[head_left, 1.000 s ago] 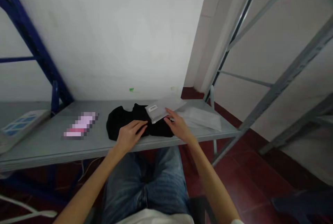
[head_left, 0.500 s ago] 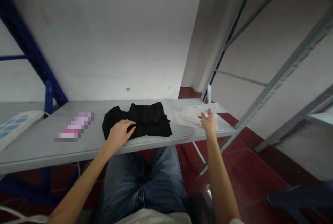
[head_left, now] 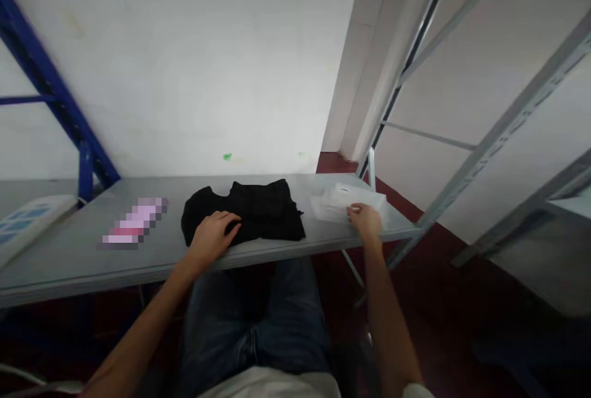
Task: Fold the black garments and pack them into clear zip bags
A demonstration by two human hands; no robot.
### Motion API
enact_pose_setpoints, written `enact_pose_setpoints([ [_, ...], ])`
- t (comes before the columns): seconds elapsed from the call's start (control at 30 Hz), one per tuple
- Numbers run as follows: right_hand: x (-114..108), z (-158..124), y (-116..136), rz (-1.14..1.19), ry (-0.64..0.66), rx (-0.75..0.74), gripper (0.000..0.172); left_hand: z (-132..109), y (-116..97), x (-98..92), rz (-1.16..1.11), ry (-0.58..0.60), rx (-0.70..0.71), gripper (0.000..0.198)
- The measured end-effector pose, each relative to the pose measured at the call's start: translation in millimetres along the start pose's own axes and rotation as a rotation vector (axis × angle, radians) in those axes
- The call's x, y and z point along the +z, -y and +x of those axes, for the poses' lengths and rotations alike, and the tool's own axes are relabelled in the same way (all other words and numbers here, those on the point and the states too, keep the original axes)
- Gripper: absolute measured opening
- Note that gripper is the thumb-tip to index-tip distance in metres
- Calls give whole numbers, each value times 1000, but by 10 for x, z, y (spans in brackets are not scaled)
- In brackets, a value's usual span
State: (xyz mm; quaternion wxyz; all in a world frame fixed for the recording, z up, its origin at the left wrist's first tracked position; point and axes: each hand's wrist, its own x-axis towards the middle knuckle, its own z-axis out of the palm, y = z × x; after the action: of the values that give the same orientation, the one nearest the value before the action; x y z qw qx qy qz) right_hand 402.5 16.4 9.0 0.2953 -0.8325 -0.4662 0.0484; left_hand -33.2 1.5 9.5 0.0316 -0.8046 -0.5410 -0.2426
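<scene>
A folded black garment (head_left: 252, 216) lies on the grey shelf (head_left: 69, 256) in front of me. My left hand (head_left: 213, 235) rests flat on its left part, fingers stretched out. To the right, a small stack of white plastic bags (head_left: 344, 206) lies near the shelf's right end. My right hand (head_left: 365, 220) lies on the stack's front edge, fingers curled down onto the bags; whether it grips one I cannot make out.
A pink blurred object (head_left: 133, 223) lies left of the garment. A white and blue device (head_left: 28, 220) sits at the far left. Blue racking (head_left: 55, 102) stands behind on the left, grey racking (head_left: 484, 139) on the right. My jeans-clad legs (head_left: 252, 318) are under the shelf.
A second ago my right hand held a white bag over the garment; it carried the bag right to the stack. My left hand stayed on the garment.
</scene>
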Motion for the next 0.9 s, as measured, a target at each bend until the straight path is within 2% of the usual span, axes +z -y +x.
enact_pose_setpoints([
  [0.17, -48, -61, 179, -11, -15, -129, 36, 5, -12, 6, -9, -23, 12, 28],
  [0.3, 51, -313, 595, 127, 43, -439, 36, 0, -43, 15, -15, -29, 20, 25],
  [0.37, 181, -503, 821, 198, 100, -609, 36, -13, -54, 24, -9, -28, 31, 24],
  [0.43, 330, -693, 997, 189, 105, -730, 37, -26, -67, 34, -8, -39, 41, 24],
  [0.53, 511, -888, 1117, 91, 121, -768, 36, -2, -132, 57, -35, -105, 45, 24],
  [0.63, 607, -936, 1102, 56, 155, -759, 36, 122, -299, 118, -69, -177, 60, 29],
  [0.77, 680, -879, 1051, 141, 179, -780, 39, 384, -603, 251, -17, -121, 92, 38],
  [0.9, 732, -855, 1064, 192, 212, -807, 41, 564, -756, 345, 76, -46, 79, 26],
])
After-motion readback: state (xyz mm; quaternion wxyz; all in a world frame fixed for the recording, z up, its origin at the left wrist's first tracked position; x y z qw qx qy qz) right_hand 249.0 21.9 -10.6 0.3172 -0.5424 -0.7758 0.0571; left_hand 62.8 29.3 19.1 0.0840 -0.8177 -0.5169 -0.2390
